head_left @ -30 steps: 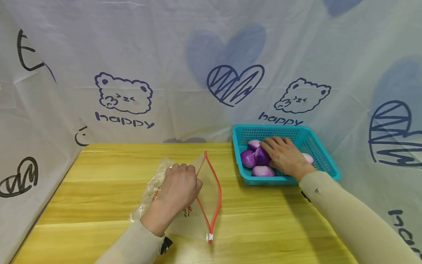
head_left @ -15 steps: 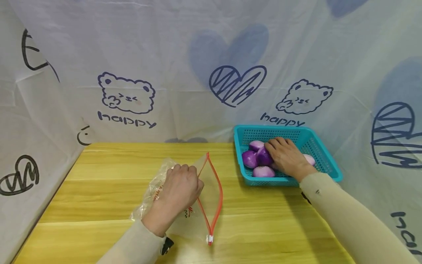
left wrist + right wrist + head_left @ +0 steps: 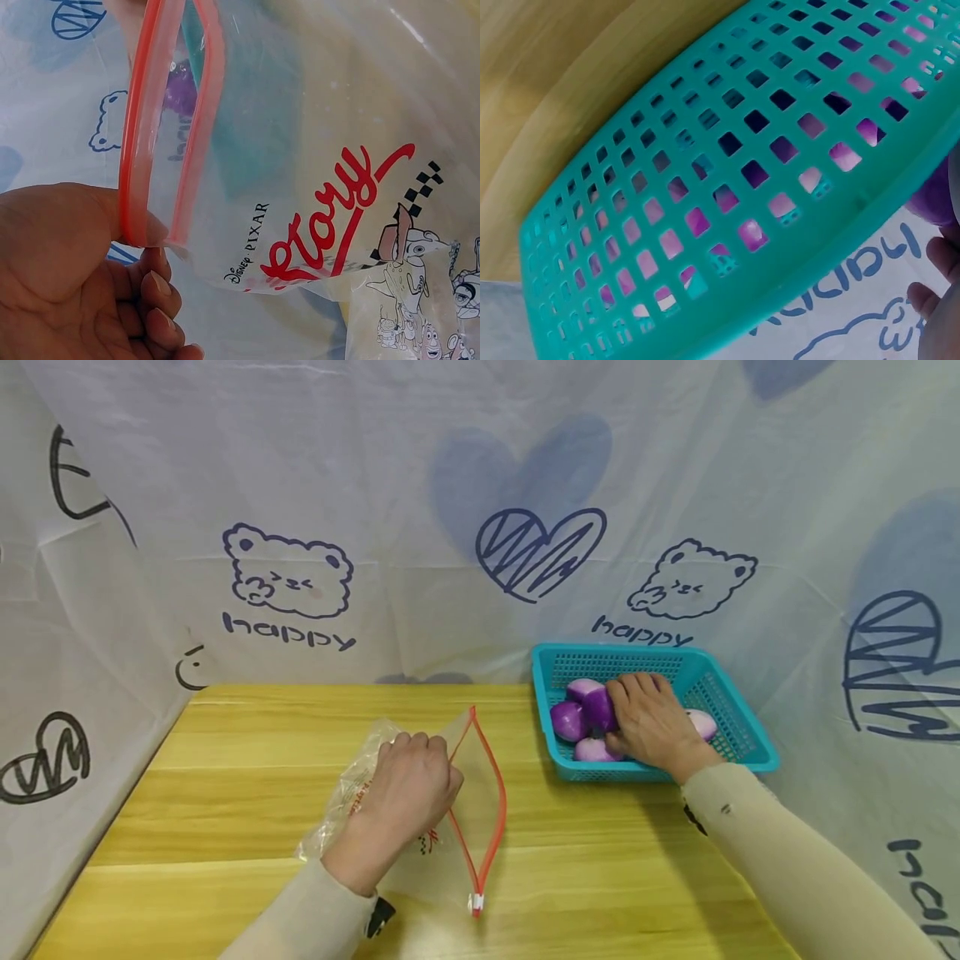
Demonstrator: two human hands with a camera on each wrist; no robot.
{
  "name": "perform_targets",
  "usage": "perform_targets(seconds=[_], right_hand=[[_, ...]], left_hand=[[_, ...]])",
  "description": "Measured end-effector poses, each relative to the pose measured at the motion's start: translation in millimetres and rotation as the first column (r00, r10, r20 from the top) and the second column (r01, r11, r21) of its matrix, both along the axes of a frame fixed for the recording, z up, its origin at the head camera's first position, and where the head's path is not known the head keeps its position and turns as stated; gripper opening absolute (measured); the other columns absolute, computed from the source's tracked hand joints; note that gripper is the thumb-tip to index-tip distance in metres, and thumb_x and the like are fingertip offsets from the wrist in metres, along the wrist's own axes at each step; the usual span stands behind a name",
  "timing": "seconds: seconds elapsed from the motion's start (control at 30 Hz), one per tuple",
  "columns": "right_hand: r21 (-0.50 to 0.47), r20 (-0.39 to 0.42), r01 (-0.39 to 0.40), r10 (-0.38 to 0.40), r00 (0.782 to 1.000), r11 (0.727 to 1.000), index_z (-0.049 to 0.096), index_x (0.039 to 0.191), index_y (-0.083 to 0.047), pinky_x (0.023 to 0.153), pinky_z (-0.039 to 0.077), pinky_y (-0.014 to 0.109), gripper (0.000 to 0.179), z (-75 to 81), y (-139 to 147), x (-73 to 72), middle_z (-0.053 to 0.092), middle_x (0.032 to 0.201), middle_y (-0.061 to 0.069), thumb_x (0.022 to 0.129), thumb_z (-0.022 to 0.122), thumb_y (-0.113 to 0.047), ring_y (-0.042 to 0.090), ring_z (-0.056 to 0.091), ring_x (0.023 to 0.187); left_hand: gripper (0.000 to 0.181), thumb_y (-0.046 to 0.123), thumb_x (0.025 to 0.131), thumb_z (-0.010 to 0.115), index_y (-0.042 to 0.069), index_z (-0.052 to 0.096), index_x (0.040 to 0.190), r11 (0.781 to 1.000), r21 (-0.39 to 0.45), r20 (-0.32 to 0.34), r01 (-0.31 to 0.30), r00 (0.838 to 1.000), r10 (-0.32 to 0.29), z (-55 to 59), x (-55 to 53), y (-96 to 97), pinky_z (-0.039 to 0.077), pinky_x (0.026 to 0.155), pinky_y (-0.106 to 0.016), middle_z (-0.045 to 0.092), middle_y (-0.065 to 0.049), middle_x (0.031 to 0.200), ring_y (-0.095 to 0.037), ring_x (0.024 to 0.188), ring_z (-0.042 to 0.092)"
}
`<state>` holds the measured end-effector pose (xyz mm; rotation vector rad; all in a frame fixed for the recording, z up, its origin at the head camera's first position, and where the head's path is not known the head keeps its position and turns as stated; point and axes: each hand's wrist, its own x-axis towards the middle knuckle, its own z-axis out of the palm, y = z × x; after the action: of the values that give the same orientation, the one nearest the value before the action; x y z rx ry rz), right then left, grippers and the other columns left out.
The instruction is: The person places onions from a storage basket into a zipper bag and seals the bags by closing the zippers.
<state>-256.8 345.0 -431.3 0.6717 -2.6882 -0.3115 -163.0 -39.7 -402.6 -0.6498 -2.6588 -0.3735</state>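
In the head view, my left hand (image 3: 412, 785) holds a clear zip bag (image 3: 401, 868) by its mouth, which gapes toward the right with a red zip strip. The left wrist view shows thumb and fingers pinching the red strip (image 3: 135, 150) at one side; red lettering marks the plastic. My right hand (image 3: 651, 722) is down in a turquoise basket (image 3: 558, 768), fingers curled against a purple onion (image 3: 600, 710). More onions lie around it: a purple one (image 3: 568, 722), a paler one (image 3: 596, 750) in front, and another (image 3: 701, 724) right of the hand. The palm side is hidden.
Under everything is a wood-grain table (image 3: 247, 793). A printed white sheet (image 3: 420, 593) hangs behind it and along the sides. A white slider (image 3: 477, 902) sits at the near end of the bag's zip. The basket's back wall stands near the sheet.
My right hand has shifted slightly within the basket, its fingers drawing back toward me, and the purple onion beside them has turned. The left hand and bag stay put.
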Motion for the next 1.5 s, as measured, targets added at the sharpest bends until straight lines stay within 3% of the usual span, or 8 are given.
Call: perform_targets(seconds=[0.3, 0.77, 1.17, 1.5], right_hand=[[0.006, -0.059, -0.004, 0.005, 0.998, 1.0, 0.052, 0.123, 0.002, 0.098, 0.048, 0.058, 0.069, 6.1, -4.7, 4.7, 0.059, 0.114, 0.023, 0.079, 0.078, -0.044, 0.043, 0.055, 0.108], [-0.049, -0.113, -0.065, 0.059, 0.992, 0.997, 0.053, 0.126, 0.001, 0.095, 0.045, 0.057, 0.068, 25.3, -28.0, 18.9, 0.059, 0.115, 0.021, 0.079, 0.077, -0.042, 0.042, 0.054, 0.107], [-0.108, -0.188, -0.229, 0.206, 0.96, 0.968, 0.055, 0.129, 0.0, 0.094, 0.047, 0.057, 0.066, 39.1, -84.7, 41.4, 0.059, 0.118, 0.02, 0.08, 0.072, -0.041, 0.041, 0.055, 0.108], [-0.208, -0.26, -0.352, 0.295, 0.919, 0.913, 0.056, 0.128, -0.001, 0.094, 0.048, 0.052, 0.07, 38.1, -143.9, 68.8, 0.061, 0.119, 0.019, 0.078, 0.076, -0.044, 0.038, 0.058, 0.109]], left_hand=[[0.033, 0.007, 0.084, 0.062, 0.014, 0.037, 0.063, 1.0, -0.009, -0.042, -0.005, 0.999, 0.005, 0.2, -0.9, -0.1, 0.024, 0.058, -0.031, 0.03, 0.001, 0.062, -0.021, 0.058, 0.033], [0.031, 0.01, 0.087, 0.06, 0.013, 0.039, 0.065, 1.0, -0.011, 0.04, -0.014, 0.999, 0.014, 2.1, -2.7, -0.8, 0.025, 0.061, -0.033, 0.036, -0.001, 0.064, -0.022, 0.061, 0.034], [0.03, 0.009, 0.088, 0.058, 0.013, 0.041, 0.064, 0.999, 0.01, 0.095, -0.031, 0.995, 0.03, 3.8, -5.4, -0.5, 0.026, 0.061, -0.033, 0.037, -0.003, 0.063, -0.024, 0.061, 0.035], [0.027, 0.014, 0.09, 0.059, 0.011, 0.046, 0.067, 0.998, 0.005, 0.119, -0.057, 0.991, 0.056, 8.6, -6.5, 1.0, 0.034, 0.062, -0.037, 0.044, -0.005, 0.066, -0.026, 0.064, 0.042]])
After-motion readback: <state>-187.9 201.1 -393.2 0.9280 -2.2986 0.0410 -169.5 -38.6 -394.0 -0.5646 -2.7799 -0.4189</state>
